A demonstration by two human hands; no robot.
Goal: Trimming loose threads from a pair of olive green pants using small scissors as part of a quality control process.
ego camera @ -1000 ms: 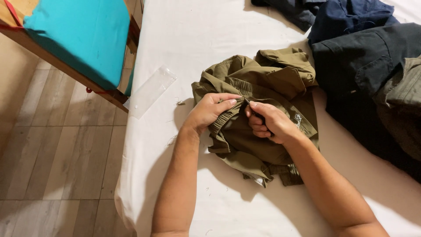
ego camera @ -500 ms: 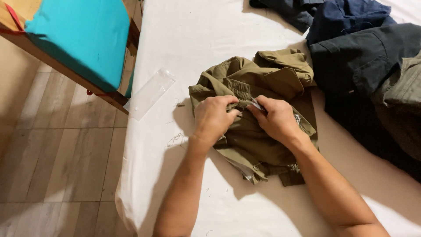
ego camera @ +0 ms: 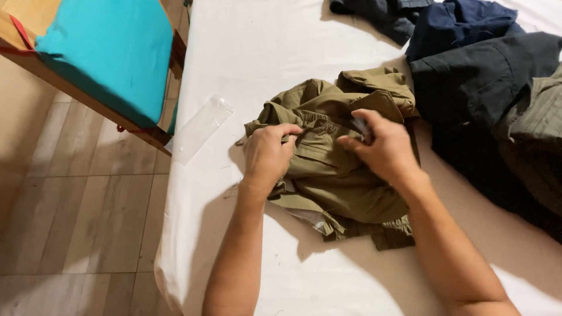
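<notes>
Olive garment (ego camera: 342, 175), crumpled, lies mid-sheet on the white sheet (ego camera: 275, 70) covering the work surface, w/ both hands on its upper part. Left hand (ego camera: 268, 153) is clenched on a fold of the fabric near the gathered waistband, knuckles up, thumb tucked toward the cloth. Right hand (ego camera: 380, 146) pinches fabric just beside it, fingers curled around a small dark item; can't tell what that item is, it's blurred. Hands are near each other, not touching. Clear plastic sleeve (ego camera: 202, 129) lies flat on the sheet to the left of the garment, near the edge. Dark navy clothes (ego camera: 486, 70) are piled at upper right, touching the olive piece's right side; a grey-green garment (ego camera: 535, 134) rests on them at far right. Teal-cushioned wooden chair (ego camera: 108, 55) stands on the wood floor (ego camera: 82, 222) left of the sheet.
</notes>
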